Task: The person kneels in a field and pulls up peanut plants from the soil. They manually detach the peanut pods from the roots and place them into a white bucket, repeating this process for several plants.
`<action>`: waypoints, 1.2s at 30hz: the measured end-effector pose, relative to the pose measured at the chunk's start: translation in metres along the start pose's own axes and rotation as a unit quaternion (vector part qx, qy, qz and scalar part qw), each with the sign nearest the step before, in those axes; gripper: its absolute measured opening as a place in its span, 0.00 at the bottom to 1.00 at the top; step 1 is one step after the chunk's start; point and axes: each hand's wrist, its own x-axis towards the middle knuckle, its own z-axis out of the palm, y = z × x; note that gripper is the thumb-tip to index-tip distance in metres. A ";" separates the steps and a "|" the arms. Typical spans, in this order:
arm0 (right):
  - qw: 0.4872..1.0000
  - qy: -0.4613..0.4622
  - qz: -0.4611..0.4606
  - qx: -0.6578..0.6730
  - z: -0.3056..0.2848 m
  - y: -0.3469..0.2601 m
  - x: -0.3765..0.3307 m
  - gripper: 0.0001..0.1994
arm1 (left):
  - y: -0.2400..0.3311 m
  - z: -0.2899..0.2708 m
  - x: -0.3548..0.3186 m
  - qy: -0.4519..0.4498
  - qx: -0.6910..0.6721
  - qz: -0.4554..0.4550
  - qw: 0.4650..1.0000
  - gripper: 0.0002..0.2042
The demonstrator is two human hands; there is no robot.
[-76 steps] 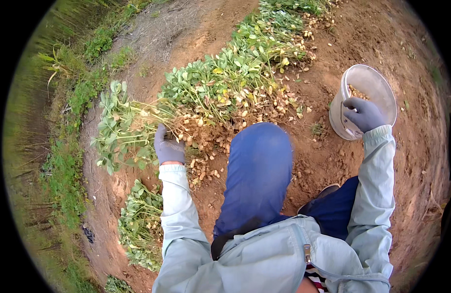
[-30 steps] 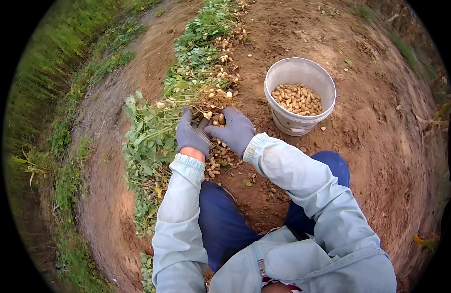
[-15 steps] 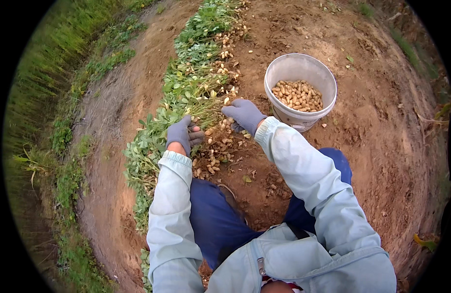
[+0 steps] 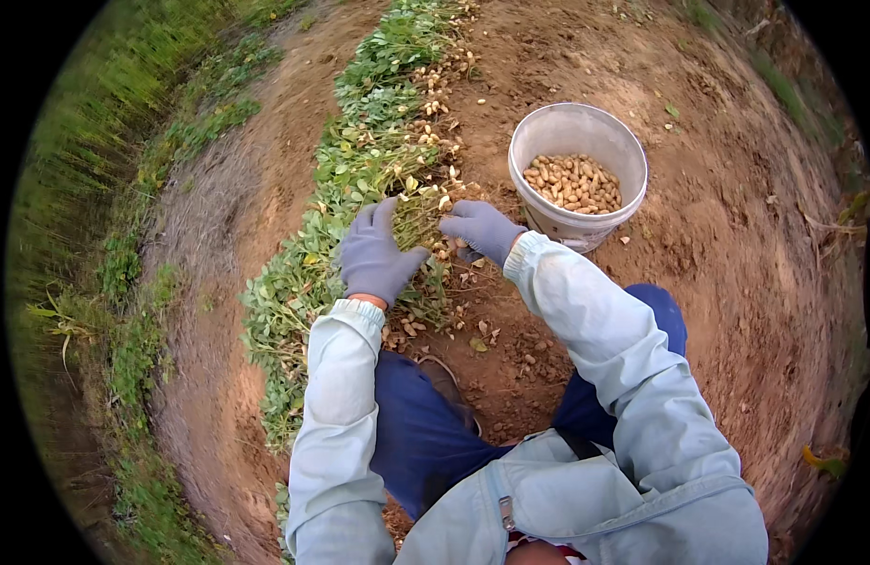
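Observation:
My left hand (image 4: 378,252), in a grey glove, lies back up over the peanut plants (image 4: 308,245), its thumb spread away from the fingers. To its right, my right hand (image 4: 485,231), gloved the same way, has its fingers curled at the root ends of the stems (image 4: 418,215). What sits between its fingertips is hidden. Peanut pods (image 4: 433,102) cling along the right edge of the plant row. A white bucket (image 4: 578,118), partly filled with picked peanuts (image 4: 574,185), stands beyond my right hand, to the right.
Brown soil (image 4: 736,273) spreads right of the row, with loose leaves and a few pods. My blue-trousered knees (image 4: 659,315) flank the ground below my hands. My shoe (image 4: 444,381) rests beside the row. Tall green grass (image 4: 96,132) borders the far left.
My left hand has turned back up and moved up and right, its fingers now spreading over the plants. My right hand has shifted slightly right and down. Stems now cover pods below the hands.

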 end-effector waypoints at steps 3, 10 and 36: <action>0.975 -0.015 -0.080 -0.208 0.007 -0.008 -0.008 0.13 | 0.021 0.010 0.005 0.031 0.036 0.108 0.993 0.37; 0.880 0.025 -0.071 -0.469 0.017 -0.036 -0.038 0.18 | 0.025 0.022 0.020 0.011 0.070 0.073 0.995 0.23; 0.777 0.276 -0.218 -0.521 -0.023 -0.045 -0.068 0.17 | 0.011 0.010 0.038 -0.139 -0.251 -0.131 0.949 0.21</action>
